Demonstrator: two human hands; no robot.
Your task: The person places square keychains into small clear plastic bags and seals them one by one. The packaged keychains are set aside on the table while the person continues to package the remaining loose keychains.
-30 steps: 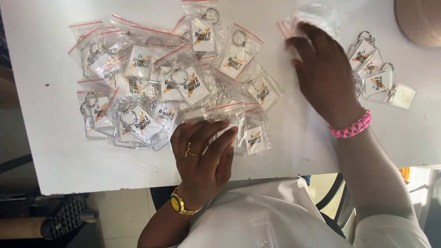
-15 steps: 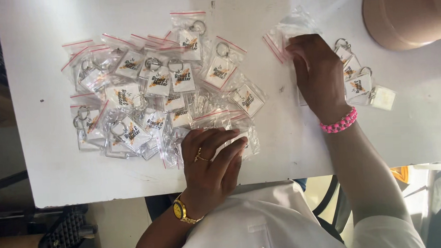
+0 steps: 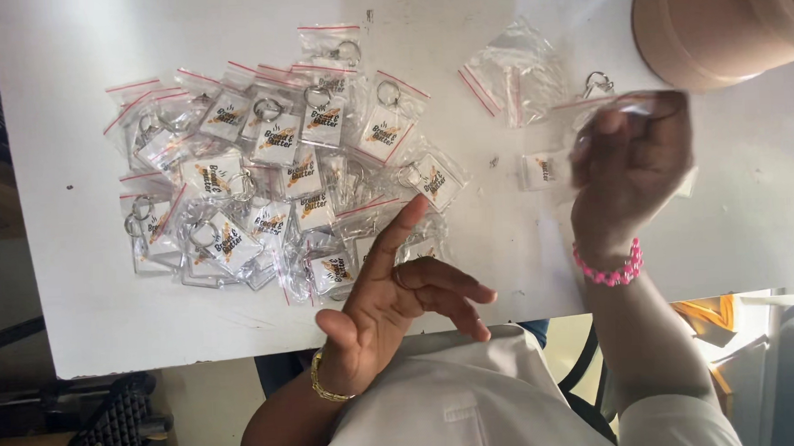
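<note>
**Tiny bagged keychains, slippery stuff**

Right hand [image 3: 631,166], at 3 o'clock of the white worktop [image 3: 82,287], is clenched on a clear plastic red-strip zip bag [image 3: 600,106]. It looks light and slick; pinch the edge. Left hand [image 3: 398,298] hangs released by the bagged keychain pile [image 3: 272,179].

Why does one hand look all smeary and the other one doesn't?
In the head view, the right hand is blurred and so is the clear bag at it; the left hand looks sharp, and so does the pile of bagged keychains on the brightly lit white table.
</note>
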